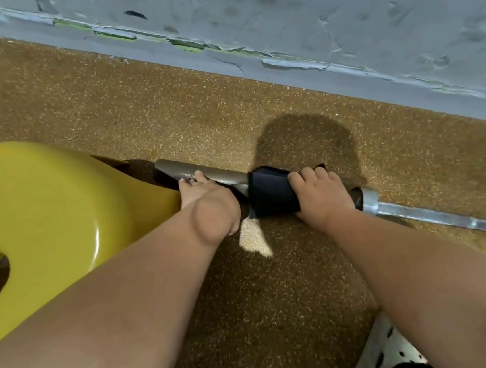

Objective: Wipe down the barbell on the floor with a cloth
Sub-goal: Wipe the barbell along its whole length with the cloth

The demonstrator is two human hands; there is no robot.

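barbell [437,217]: flat on speckled brown floor [168,116], near and roughly parallel to the wall base; runs from lower right up to left of centre
sleeve [180,171]: thick grey end section; free end just beside the yellow plate
collar [369,197]: bright metal, just right of right hand; thinner shaft beyond it exits frame right
cloth [270,194]: dark navy, wrapped over the sleeve between the two hands; covers top and near side
right hand [320,193]: on the cloth's right edge; fingers curled together over the top, clamping cloth onto sleeve; thumb hidden
left hand [208,205]: wrist bent, on bare sleeve left of the cloth; fingertips curled over the metal; thumb not visible
yellow plate [43,210]: glossy weight disc at left, off the bar; centre hole open, only dark shadow visible inside
wall [307,12]: grey-blue, paint peeling along the base, green showing underneath
perforated panel [385,348]: pale, dark holes, bottom right corner; cannot tell what it is
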